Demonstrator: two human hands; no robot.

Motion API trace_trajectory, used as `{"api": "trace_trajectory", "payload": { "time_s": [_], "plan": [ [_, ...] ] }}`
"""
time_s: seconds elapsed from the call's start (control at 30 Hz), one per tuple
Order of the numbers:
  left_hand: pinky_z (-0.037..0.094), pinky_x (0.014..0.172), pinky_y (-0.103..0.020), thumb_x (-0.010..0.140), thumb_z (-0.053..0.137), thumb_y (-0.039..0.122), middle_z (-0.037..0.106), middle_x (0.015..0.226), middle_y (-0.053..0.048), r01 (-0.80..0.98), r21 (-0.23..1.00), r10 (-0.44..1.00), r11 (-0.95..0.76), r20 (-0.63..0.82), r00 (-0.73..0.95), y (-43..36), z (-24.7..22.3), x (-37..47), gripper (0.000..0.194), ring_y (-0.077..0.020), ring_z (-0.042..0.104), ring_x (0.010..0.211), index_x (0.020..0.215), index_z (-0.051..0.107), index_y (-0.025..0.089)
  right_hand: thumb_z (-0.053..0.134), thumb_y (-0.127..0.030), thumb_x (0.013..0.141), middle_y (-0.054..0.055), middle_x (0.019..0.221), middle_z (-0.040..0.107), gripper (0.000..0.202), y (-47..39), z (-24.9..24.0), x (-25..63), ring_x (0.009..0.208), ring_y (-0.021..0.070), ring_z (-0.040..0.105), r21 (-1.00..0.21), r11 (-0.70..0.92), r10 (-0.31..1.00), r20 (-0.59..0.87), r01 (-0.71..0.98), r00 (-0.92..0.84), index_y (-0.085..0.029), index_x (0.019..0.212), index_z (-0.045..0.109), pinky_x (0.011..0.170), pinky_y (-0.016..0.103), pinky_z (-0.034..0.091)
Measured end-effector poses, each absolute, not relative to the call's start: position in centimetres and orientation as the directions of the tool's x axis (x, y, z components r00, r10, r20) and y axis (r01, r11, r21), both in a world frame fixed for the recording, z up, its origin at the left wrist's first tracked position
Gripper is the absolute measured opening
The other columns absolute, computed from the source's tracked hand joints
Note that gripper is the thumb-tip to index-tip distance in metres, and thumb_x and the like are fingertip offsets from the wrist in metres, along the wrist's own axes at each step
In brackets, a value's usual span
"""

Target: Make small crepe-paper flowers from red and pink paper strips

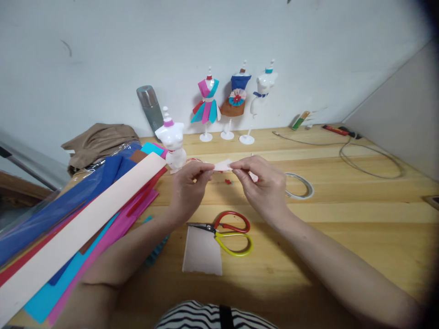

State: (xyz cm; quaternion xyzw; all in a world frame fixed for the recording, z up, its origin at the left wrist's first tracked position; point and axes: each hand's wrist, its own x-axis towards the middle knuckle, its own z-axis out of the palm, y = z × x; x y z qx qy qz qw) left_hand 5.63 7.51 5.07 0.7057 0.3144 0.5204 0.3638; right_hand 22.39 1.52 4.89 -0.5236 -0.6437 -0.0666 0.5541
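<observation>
A small pale pink piece (222, 165) is stretched between my two hands above the table. My left hand (190, 185) pinches its left end, and my right hand (262, 185) pinches its right end. Below them lie scissors (236, 234) with one red and one yellow handle, their blades over the top edge of a pale square sheet (202, 253). A tiny red piece (228, 182) rests on the wood beneath the gap between my hands. Just behind my left hand stands a white mini mannequin (171, 137) with a pink neck band.
Colored sheets (89, 219) are heaped at left, beside brown cloth (99, 141). Along the wall stand a flask (150, 107) and three mannequins, one in a pink and blue dress (207, 107). A tape roll (308, 189) and a cable (363, 171) lie at right.
</observation>
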Motion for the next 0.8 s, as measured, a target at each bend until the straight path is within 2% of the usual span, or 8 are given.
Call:
{"api": "trace_trajectory", "payload": {
  "time_s": [0.13, 0.27, 0.4, 0.67, 0.8],
  "plan": [
    [0.054, 0.06, -0.023, 0.077, 0.071, 0.021, 0.07, 0.066, 0.0, 0.022, 0.919, 0.897, -0.394, 0.379, 0.229, 7.3, 5.4, 5.8, 0.004, -0.012, 0.066, 0.06, 0.079, 0.073, 0.017, 0.062, -0.015, 0.088, 0.001, 0.08, 0.074, 0.013, 1.6, 4.7, 22.3, 0.067, 0.0159, 0.066, -0.608, 0.423, 0.651, 0.72, 0.672, 0.241, -0.025, 0.083, 0.069, 0.064, 0.031, 0.054],
    [0.055, 0.057, -0.023, 0.074, 0.074, 0.022, 0.069, 0.062, 0.001, -0.042, 0.949, 0.924, -0.313, 0.314, 0.217, 7.3, 5.8, 5.8, 0.007, -0.0115, 0.066, 0.057, 0.077, 0.071, 0.016, 0.067, -0.019, 0.083, 0.001, 0.08, 0.074, 0.009, 1.8, 4.5, 22.4, 0.07, 0.0174, 0.068, -0.769, 0.402, 0.738, 0.593, 0.497, 0.322, -0.026, 0.08, 0.07, 0.068, 0.033, 0.056],
    [0.057, 0.059, -0.024, 0.072, 0.075, 0.023, 0.069, 0.059, 0.001, -0.081, 0.967, 0.942, -0.243, 0.255, 0.219, 7.4, 6.1, 5.8, 0.01, -0.0113, 0.066, 0.055, 0.076, 0.071, 0.015, 0.073, -0.023, 0.077, 0.002, 0.077, 0.073, 0.004, 2.0, 4.6, 22.5, 0.069, 0.0189, 0.067, -0.859, 0.382, 0.79, 0.495, 0.341, 0.363, -0.026, 0.076, 0.072, 0.065, 0.034, 0.055],
    [0.058, 0.059, -0.026, 0.065, 0.079, 0.021, 0.07, 0.058, 0.0, -0.119, 0.985, 0.961, -0.121, 0.146, 0.235, 7.2, 6.4, 6.0, 0.011, -0.0118, 0.066, 0.054, 0.071, 0.072, 0.015, 0.075, -0.022, 0.071, -0.001, 0.06, 0.066, 0.004, 1.7, 5.7, 22.5, 0.049, 0.0125, 0.055, -0.933, 0.309, 0.85, 0.357, 0.183, 0.388, -0.024, 0.07, 0.072, 0.049, 0.029, 0.046],
    [0.056, 0.059, -0.025, 0.062, 0.08, 0.022, 0.071, 0.058, -0.001, -0.159, 0.985, 0.961, -0.064, 0.103, 0.257, 7.4, 6.3, 6.0, 0.013, -0.0121, 0.066, 0.054, 0.07, 0.074, 0.015, 0.074, -0.022, 0.07, -0.001, 0.063, 0.066, 0.005, 1.6, 5.8, 22.5, 0.049, 0.0109, 0.054, -0.933, 0.327, 0.849, 0.36, 0.152, 0.387, -0.024, 0.074, 0.074, 0.048, 0.029, 0.045]
  ]
}}
